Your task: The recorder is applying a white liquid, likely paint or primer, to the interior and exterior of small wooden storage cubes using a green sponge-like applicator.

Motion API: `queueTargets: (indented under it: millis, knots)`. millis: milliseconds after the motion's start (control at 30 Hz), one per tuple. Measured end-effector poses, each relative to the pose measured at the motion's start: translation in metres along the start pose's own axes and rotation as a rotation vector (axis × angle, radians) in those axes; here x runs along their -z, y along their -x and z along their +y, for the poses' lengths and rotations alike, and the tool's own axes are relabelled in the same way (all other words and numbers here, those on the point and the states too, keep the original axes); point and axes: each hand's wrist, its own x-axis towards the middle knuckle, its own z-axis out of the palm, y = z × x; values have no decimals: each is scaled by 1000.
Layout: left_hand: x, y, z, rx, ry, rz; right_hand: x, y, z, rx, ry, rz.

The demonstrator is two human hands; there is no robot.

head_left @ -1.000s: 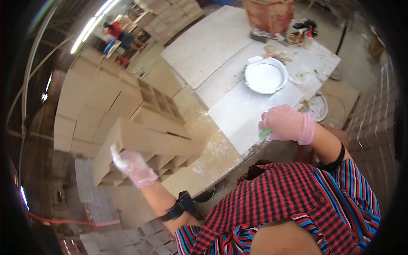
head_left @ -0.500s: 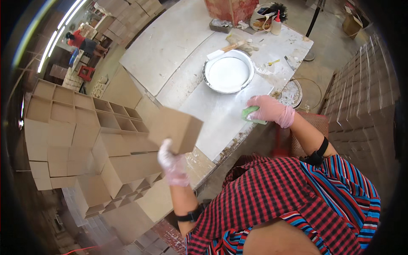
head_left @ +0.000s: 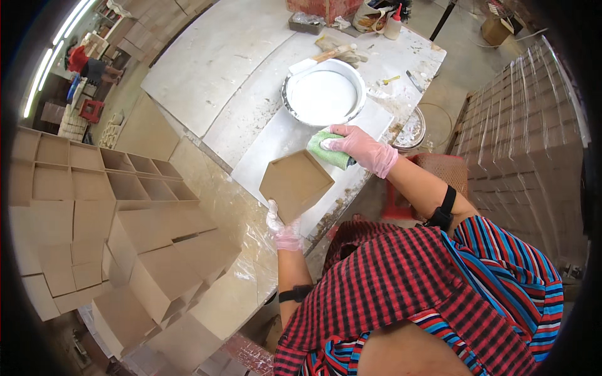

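Note:
Gripped by its near corner, a plain brown cardboard box (head_left: pixel 293 183) is held up over the table by my left hand (head_left: pixel 282 227), which wears a thin pinkish glove. The box is tilted, its open side facing up toward me. My right hand (head_left: pixel 359 149), gloved in pink, pinches a green sponge (head_left: pixel 331 150) close to the box's far right edge; I cannot tell whether they touch. Just beyond the sponge stands a round basin of white liquid (head_left: pixel 323 97). A flat brush with a wooden handle (head_left: pixel 321 57) lies across the basin's far rim.
Stacked brown boxes (head_left: pixel 157 250), some divided into compartments, fill the left side. On the far table are a glue bottle with a red tip (head_left: pixel 393 25) and a red container (head_left: pixel 320 9). Wrapped stacks (head_left: pixel 520 131) and a red stool (head_left: pixel 439 178) stand right. A person (head_left: pixel 88 62) works far left.
My left hand has brought the box rightward from beside the stacks to over the table. My right hand has moved the sponge left to the box. The view has shifted slightly.

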Motion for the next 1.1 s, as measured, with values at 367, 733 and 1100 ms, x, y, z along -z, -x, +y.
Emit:
queueTargets:
  millis: [367, 733, 1100]
  knots:
    - [9, -25, 34, 75, -499, 350, 5, -22, -19, 67, 686, 268]
    - [3, -23, -18, 4, -343, 326, 69, -111, -29, 95, 1528, 105]
    - [-50, -26, -12, -110, -530, 453, 103, -122, -63, -20, 1181, -47]
